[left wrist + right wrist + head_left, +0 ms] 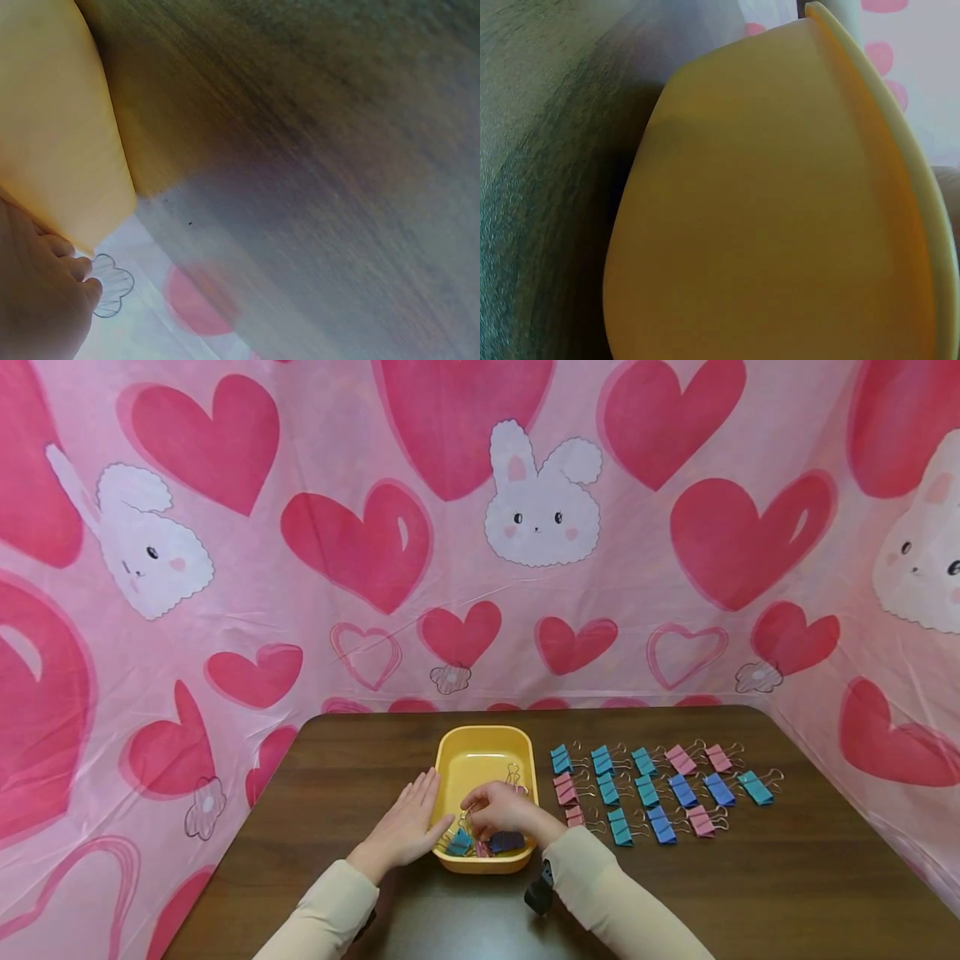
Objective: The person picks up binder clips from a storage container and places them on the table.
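A yellow plastic tray (485, 739) holds a few binder clips near its front end, among them a teal binder clip (460, 842) and a dark one (507, 842). My left hand (405, 818) rests along the left rim with fingers straight; the left wrist view catches its fingers beside the tray's outer wall (60, 112). Reaching over the right rim, my right hand (501, 810) has its bent fingers down among the clips. I cannot tell whether its fingertips pinch one. In the right wrist view the tray's wall (765, 202) hides most of that hand.
Right of the tray, binder clips lie in rows on the brown table (360, 752), such as a pink clip (680, 759), a blue clip (662, 825) and a teal clip (755, 787). Behind the table hangs a pink cloth (465, 585) with hearts and rabbits.
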Tool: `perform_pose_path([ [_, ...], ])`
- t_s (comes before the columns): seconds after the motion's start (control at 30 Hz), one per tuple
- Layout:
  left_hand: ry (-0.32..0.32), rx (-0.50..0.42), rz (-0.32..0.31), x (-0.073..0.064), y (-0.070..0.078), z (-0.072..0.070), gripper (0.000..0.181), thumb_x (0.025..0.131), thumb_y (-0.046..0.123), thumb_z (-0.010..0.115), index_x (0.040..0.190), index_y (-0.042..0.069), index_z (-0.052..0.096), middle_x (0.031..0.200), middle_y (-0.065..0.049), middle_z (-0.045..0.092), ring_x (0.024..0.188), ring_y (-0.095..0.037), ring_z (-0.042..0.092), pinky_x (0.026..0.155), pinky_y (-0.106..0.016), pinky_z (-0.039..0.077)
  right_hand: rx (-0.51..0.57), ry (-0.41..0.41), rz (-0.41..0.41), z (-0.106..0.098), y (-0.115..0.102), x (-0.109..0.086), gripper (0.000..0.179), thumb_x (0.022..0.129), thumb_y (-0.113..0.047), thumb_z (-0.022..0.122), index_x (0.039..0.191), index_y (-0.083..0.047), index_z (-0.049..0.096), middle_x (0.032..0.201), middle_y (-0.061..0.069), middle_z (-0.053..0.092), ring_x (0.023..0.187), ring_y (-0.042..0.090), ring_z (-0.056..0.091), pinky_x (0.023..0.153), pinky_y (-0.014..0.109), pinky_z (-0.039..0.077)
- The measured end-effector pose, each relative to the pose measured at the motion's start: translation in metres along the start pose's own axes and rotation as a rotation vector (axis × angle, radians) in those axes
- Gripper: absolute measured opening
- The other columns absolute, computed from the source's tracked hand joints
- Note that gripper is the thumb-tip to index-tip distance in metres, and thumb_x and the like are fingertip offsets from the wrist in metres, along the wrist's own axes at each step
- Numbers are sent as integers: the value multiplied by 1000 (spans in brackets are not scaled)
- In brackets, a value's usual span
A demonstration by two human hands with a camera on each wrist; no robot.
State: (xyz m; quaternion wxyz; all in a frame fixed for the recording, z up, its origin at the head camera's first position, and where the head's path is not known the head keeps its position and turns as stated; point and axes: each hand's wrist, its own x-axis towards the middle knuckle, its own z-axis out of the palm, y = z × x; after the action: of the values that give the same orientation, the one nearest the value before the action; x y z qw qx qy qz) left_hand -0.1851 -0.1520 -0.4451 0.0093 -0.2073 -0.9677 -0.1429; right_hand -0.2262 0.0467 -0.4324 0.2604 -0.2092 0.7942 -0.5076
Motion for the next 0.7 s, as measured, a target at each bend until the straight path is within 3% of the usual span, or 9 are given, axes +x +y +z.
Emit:
perform_pose_path([
  [0.33, -7, 9, -7, -1, -1, 0, 75, 95, 49, 37, 144, -5, 18, 150, -17, 16, 137, -29, 13, 108, -41, 15, -16, 98, 0, 0, 0, 1, 7, 84, -3, 64, 85, 3, 67, 65, 8, 61, 55, 16, 58, 54, 31, 54],
  [0.7, -8, -11, -15, -1, 1, -1, 74, 94, 45, 41, 144, -5, 18, 150, -17, 16, 137, -30, 13, 108, -42, 15, 15, 200, -107, -11, -5, -3, 9, 84, -5, 64, 81, 3, 64, 66, 11, 62, 57, 21, 62, 58, 39, 54],
])
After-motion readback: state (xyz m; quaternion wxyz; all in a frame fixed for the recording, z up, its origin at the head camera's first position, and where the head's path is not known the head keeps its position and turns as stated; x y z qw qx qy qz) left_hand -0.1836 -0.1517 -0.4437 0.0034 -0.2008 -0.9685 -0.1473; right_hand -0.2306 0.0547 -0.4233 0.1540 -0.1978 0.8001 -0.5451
